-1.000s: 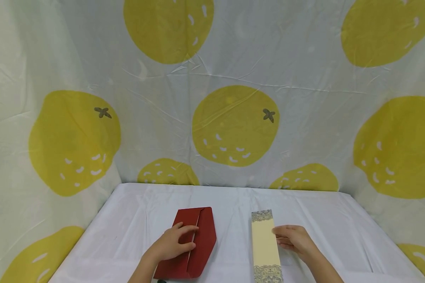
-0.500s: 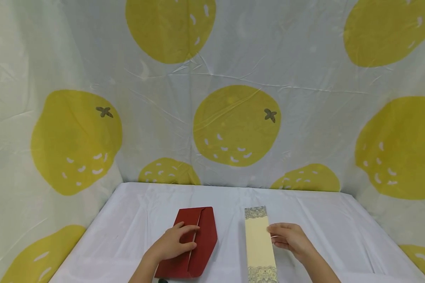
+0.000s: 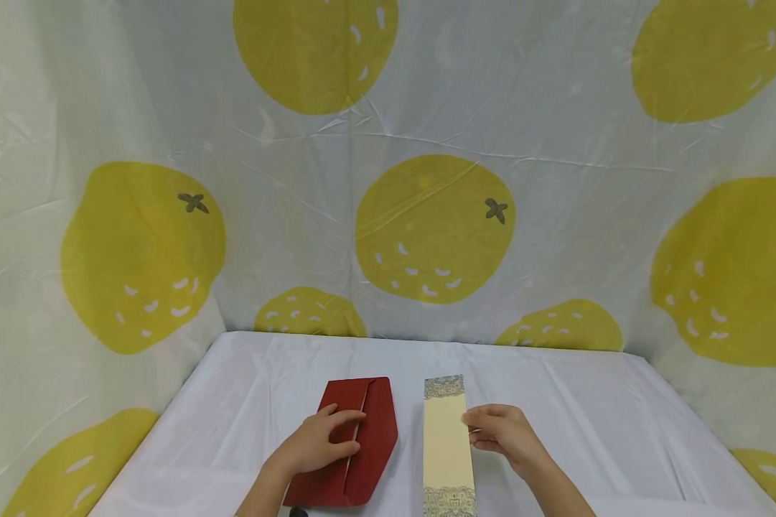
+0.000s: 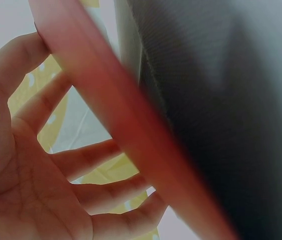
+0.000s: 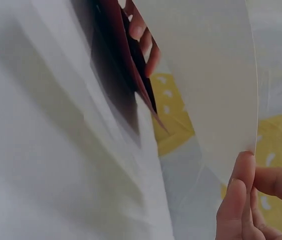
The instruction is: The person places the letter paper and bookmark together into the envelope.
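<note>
A red paper envelope [image 3: 376, 452] with a pointed flap lies at the front of the table. My left hand [image 3: 316, 443] rests on it with fingers spread. In the left wrist view, the thumb and fingertips reach the blurred red envelope [image 4: 113, 107], and the palm stays off it. To the right, a long cream card [image 3: 444, 441] with grey lace print at both ends is raised over the cloth. My right hand [image 3: 500, 434] pinches its right edge. The right wrist view shows the card's plain pale back [image 5: 215, 75], slightly bowed, between thumb and fingers.
A white cloth [image 3: 555, 402] covers the table. Behind and at both sides hangs a pale curtain [image 3: 297, 215] with large yellow fruit print. A small dark round object [image 3: 298, 512] shows at the near edge, below the envelope.
My right hand has carried the card leftward, closer to the envelope. The left hand and the envelope keep their place, with only a slight shift of the head view.
</note>
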A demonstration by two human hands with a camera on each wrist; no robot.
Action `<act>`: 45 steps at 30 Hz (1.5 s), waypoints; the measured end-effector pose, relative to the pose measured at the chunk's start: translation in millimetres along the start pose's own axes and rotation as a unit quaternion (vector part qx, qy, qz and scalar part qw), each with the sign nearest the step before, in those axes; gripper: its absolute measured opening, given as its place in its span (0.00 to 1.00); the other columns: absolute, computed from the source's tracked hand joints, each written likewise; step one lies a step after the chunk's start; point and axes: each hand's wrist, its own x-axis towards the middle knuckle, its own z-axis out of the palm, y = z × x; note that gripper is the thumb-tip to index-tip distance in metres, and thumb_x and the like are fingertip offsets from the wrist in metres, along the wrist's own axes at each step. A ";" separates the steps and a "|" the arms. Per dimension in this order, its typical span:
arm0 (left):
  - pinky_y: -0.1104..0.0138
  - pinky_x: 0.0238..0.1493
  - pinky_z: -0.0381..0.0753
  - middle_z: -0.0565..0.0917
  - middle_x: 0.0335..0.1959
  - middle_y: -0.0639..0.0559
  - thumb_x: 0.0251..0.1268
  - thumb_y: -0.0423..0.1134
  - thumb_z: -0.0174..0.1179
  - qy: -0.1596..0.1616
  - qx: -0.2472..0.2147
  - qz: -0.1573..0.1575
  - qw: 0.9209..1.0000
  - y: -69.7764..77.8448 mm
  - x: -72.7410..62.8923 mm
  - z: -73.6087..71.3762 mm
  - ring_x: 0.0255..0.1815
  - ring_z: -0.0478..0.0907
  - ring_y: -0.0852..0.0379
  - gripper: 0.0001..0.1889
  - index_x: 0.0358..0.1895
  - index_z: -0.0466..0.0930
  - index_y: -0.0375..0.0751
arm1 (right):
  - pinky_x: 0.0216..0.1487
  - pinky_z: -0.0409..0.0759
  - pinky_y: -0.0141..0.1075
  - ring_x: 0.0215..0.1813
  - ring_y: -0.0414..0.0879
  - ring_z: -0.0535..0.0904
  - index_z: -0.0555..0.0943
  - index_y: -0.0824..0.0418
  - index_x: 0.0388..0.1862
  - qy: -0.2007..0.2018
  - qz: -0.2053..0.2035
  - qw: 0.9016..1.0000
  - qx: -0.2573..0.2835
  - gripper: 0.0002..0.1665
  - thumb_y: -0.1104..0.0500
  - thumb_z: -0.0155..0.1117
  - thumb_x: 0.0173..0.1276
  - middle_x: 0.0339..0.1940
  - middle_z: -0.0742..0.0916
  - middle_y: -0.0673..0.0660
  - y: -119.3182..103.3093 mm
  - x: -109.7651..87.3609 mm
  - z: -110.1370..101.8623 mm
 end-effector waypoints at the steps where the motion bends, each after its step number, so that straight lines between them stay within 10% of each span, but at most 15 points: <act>1: 0.32 0.53 0.67 0.69 0.65 0.28 0.63 0.49 0.64 -0.001 0.000 -0.001 1.000 -0.1 0.1 0.1 0.67 0.59 0.25 0.24 0.62 0.77 0.52 | 0.34 0.82 0.31 0.29 0.40 0.83 0.81 0.74 0.44 -0.003 0.000 1.000 0.003 0.15 0.62 0.64 0.66 0.28 0.84 0.52 0.6 1.4 3.4; 23: 0.31 0.53 0.66 0.72 0.63 0.31 0.64 0.49 0.64 -0.004 0.004 0.018 1.000 -1.9 1.7 0.0 0.68 0.58 0.25 0.24 0.62 0.76 0.52 | 0.32 0.82 0.29 0.26 0.39 0.83 0.82 0.72 0.38 -0.027 0.000 0.998 0.065 0.10 0.64 0.66 0.63 0.23 0.85 0.53 9.5 32.2 62.9; 45: 0.30 0.51 0.66 0.69 0.64 0.26 0.63 0.50 0.65 0.000 0.014 0.006 1.000 -0.3 2.2 -0.3 0.65 0.61 0.22 0.24 0.62 0.77 0.51 | 0.28 0.82 0.31 0.22 0.40 0.82 0.80 0.74 0.36 0.032 -0.002 0.999 0.030 0.09 0.67 0.67 0.61 0.21 0.85 0.55 11.9 45.9 88.2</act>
